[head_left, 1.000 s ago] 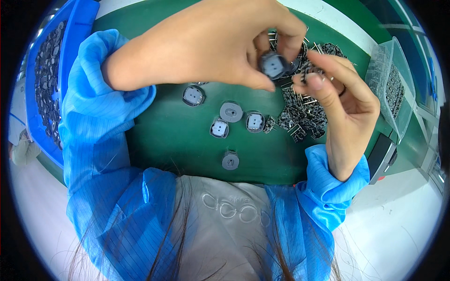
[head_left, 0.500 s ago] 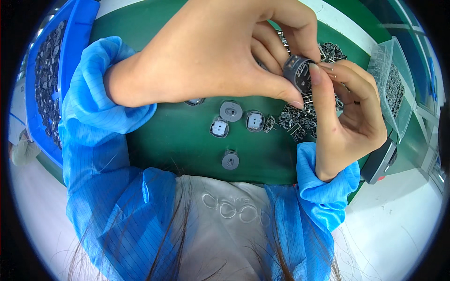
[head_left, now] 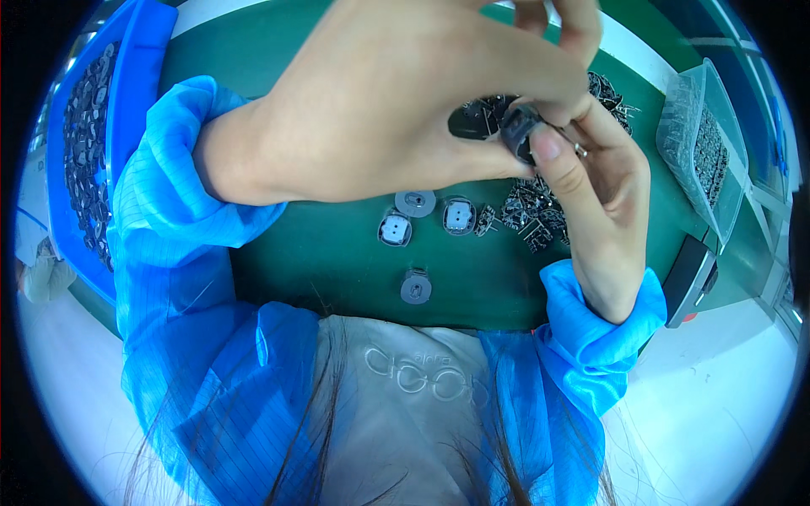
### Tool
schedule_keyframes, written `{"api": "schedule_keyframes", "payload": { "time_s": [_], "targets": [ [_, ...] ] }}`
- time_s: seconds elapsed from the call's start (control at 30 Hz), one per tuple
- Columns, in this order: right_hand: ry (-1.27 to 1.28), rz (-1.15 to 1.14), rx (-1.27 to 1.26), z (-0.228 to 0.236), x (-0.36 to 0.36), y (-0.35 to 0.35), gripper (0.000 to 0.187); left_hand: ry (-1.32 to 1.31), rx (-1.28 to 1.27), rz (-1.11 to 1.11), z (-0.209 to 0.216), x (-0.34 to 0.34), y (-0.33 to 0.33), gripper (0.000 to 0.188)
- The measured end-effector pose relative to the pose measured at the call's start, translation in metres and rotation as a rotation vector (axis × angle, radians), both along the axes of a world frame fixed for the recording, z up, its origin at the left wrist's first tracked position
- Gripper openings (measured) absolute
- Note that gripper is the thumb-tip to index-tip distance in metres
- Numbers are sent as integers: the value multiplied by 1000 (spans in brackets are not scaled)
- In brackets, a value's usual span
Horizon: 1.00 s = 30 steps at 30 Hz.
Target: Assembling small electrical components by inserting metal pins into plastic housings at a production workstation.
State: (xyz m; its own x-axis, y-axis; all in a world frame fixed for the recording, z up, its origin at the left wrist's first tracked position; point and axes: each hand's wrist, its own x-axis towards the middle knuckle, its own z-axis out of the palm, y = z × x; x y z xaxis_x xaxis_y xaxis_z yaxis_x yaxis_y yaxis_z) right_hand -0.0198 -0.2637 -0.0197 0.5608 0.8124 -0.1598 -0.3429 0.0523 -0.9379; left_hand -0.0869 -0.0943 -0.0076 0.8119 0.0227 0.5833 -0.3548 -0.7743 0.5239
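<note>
Over the table, my left hand (head_left: 380, 110) is closed with thumb and fingers around a small dark grey round plastic housing (head_left: 517, 135). My right hand (head_left: 612, 198) meets it from the right, its thumb pressed against the housing's edge. Thin metal pins (head_left: 580, 152) of a small part stick out between the right fingers; the rest of that part is hidden. Below the hands lies a pile of small black circuit boards with pins (head_left: 533, 211). A single board (head_left: 486, 221) rests left of the pile, near a housing with a white square insert (head_left: 458, 216).
More housings lie on the green table (head_left: 337, 261), including a grey disc-shaped one (head_left: 415, 287) near me. A blue bin (head_left: 139, 93) of dark grey parts stands left. At right are a clear plastic tray (head_left: 688, 152) of small parts and a dark flat device (head_left: 688, 274).
The housing has tilted and shifted slightly left between my hands. My right hand has turned and moved left, its fingers now more behind the housing. The left fingers have lifted and spread somewhat.
</note>
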Motion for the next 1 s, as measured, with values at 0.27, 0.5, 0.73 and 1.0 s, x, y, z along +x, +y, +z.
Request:
{"api": "schedule_keyframes", "payload": {
  "time_s": [0.27, 0.5, 0.73, 1.0],
  "targets": [
    [-659, -72, -204, 2, 4, 3, 29, -84, -34, -346, -23, 8, 44, 28],
    [-1224, -219, -400, -5, 27, -5, 21, 229, 106, 252, -25, 31, 133, 30],
    [-1429, -117, -499, -20, 34, -9, 22, 2, 301, -225, -34, 53, 98, 31],
    [-1231, -305, -479, -1, 34, -15, 10, 71, 312, -442, -50, 19, 29, 23]
  ]
}}
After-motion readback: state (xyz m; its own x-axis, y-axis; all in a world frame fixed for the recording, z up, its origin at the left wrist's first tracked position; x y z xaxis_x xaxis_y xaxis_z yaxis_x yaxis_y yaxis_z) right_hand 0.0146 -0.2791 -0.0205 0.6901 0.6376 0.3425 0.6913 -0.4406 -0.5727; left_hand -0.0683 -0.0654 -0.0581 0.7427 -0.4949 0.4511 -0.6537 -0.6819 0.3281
